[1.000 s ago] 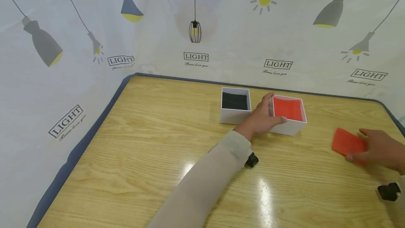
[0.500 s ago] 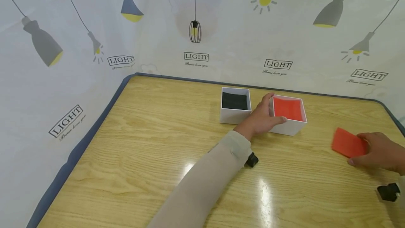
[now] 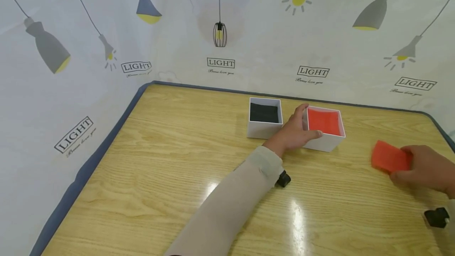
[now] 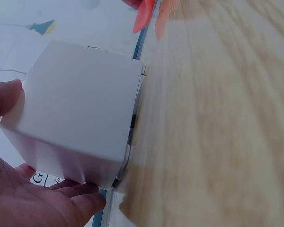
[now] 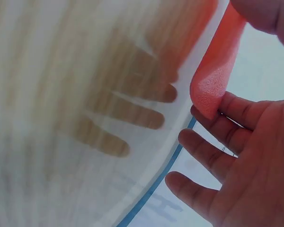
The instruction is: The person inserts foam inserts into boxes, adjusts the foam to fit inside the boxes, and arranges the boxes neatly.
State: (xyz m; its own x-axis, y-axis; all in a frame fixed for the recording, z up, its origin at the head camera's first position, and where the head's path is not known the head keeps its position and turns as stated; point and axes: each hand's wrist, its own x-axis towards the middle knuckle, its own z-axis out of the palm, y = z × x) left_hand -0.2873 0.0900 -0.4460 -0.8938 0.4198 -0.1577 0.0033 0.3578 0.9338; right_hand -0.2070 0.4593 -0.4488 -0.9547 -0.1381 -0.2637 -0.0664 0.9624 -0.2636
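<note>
So the right hand (image 3: 421,168) has a flat orange foam piece (image 3: 389,157) pinched between thumb and fingers, just off the wooden table (image 3: 177,161), well to the right of the white box with the orange lining (image 3: 324,128). That box is the one the left hand (image 3: 295,132) wraps around, thumb on one side wall and fingers along the front. Touching its left side sits a second white box with a black lining (image 3: 264,118).

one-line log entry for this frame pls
left hand: holds white box with red liner | right hand: pinches orange foam pad, lifted off table | black-lined box: beside, untouched
</note>
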